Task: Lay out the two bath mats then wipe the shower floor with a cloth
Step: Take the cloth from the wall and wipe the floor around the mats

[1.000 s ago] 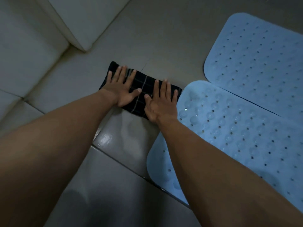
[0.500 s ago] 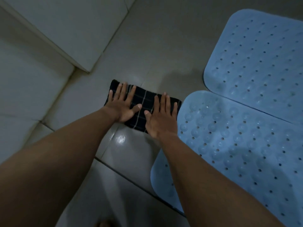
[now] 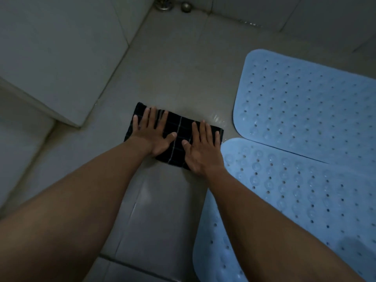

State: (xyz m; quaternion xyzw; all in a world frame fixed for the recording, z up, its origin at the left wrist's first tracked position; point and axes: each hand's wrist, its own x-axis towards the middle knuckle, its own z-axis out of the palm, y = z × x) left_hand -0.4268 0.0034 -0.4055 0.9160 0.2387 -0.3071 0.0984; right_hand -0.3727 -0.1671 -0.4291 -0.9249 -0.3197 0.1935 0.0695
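Note:
A dark checked cloth (image 3: 183, 131) lies folded on the grey tiled shower floor (image 3: 173, 68). My left hand (image 3: 152, 133) presses flat on its left half, fingers spread. My right hand (image 3: 201, 147) presses flat on its right half, thumbs nearly meeting. Two light blue bath mats with holes lie flat to the right: the far mat (image 3: 305, 102) and the near mat (image 3: 284, 190), whose edge runs under the far one. The cloth's right end sits just beside the near mat's top corner.
A white tiled wall block (image 3: 61, 58) with a jutting corner stands at the left. A round floor drain (image 3: 162, 5) and a small metal knob (image 3: 186, 6) sit at the far edge by the back wall. Wet streaks glisten on the floor near the cloth.
Both hands have slid the cloth slightly forward along the floor beside the near mat. My view has tilted up, bringing the drain and back wall into sight.

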